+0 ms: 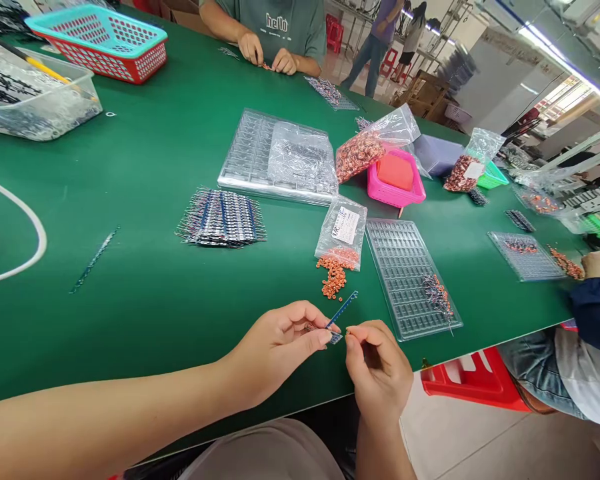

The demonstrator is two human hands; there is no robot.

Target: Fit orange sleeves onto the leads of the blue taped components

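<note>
One narrow blue strip [343, 308] is pinched between the thumb and fingers of the left hand [280, 343], its free end jutting past the fingertips between one and two o'clock. Just beside, at three o'clock, the right hand [380, 370] has thumb and forefinger closed on a tiny yellowish piece [348, 333], too small to make out. At twelve o'clock from the fingertips, loose orange rings [333, 281] lie at the mouth of a clear bag [327, 237]; its white label [345, 225] carries handwriting too blurred to read surely. A slotted tray [397, 260] sits at two o'clock, stacked boards [223, 219] between ten and eleven. Farther off, near twelve, a co-worker's green shirt [290, 40] reads "hello".
</note>
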